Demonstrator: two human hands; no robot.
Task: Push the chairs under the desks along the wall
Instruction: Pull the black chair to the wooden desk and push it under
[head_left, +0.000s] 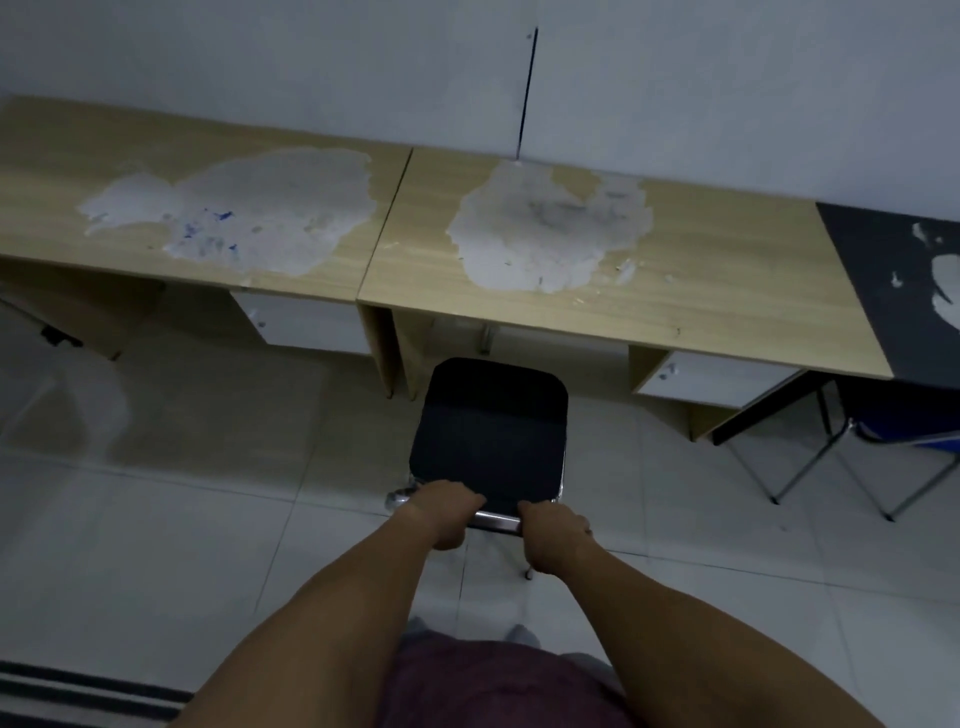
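**Both hands on the chair at the middle desk**

The chair stands on the tiled floor in front of the middle desk, its dark seat facing up; the far edge of the seat lies at the desk's front edge, at the opening between the desk's left panel and its drawer unit, and most of the seat is out from under the top; the left hand grips the chrome bar at the near edge of the seat, fingers curled over it; the right hand grips the same bar just to the right, fingers curled the same way; the two hands sit close together with a short stretch of bar showing between them; both forearms reach straight toward the desk.

The middle desk has a light wood top with a large pale worn patch; it stands against the white wall, and a thin black cable runs down the wall to its back edge; to its left, touching it, is a second desk of the same wood with a wider worn patch marked with blue; to its right is a dark desk, and a folding chair with a blue seat and metal legs sits partly under it.
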